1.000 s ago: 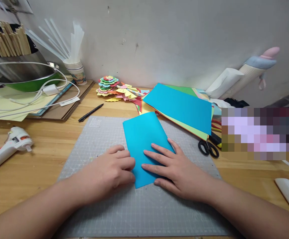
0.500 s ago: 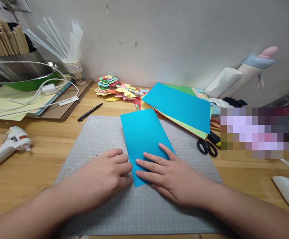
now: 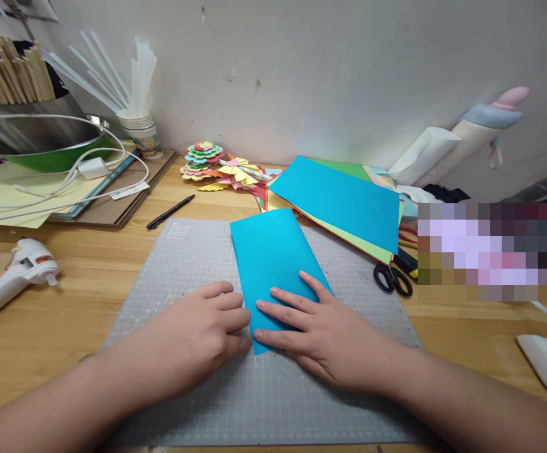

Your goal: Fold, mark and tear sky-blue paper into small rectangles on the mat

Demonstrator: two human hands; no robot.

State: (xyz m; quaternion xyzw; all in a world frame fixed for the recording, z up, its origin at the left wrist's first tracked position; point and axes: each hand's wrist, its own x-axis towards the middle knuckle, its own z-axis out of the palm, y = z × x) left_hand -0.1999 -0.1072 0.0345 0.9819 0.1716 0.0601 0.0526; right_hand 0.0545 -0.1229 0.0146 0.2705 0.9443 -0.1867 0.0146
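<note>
Blue paper (image 3: 266, 251) lies flat on the grey cutting mat (image 3: 174, 283), between and ahead of the two hands, long side angled away from them. A second layer peeks out along its upper left edge.

Right hand (image 3: 318, 336): palm down, fingers spread wide, fingertips on the near part of the paper, pointing toward the left hand. Presses flat, grips nothing.

Left hand (image 3: 214, 324): fingers curled in, knuckles up, right at the paper's near left edge. Fingertips hidden, so can't tell if it pinches the edge or just braces it.

Around the hands:
- Ahead of right hand, past the paper: stack of coloured sheets, blue sheet (image 3: 339, 204) on top, overlapping the mat's far edge.
- Right of right hand, a bit ahead: scissors (image 3: 381, 279), black handles showing, blades hidden.
- Ahead and left of left hand: black pen (image 3: 170, 212) on the wooden table (image 3: 80, 226).
- Well left of left hand: white glue gun (image 3: 33, 267), nozzle facing the mat.
- Far ahead of both hands, near the wall: layered paper ornament (image 3: 202, 160).
- Well right of right hand: white object (image 3: 544, 365), cut off by the frame.
</note>
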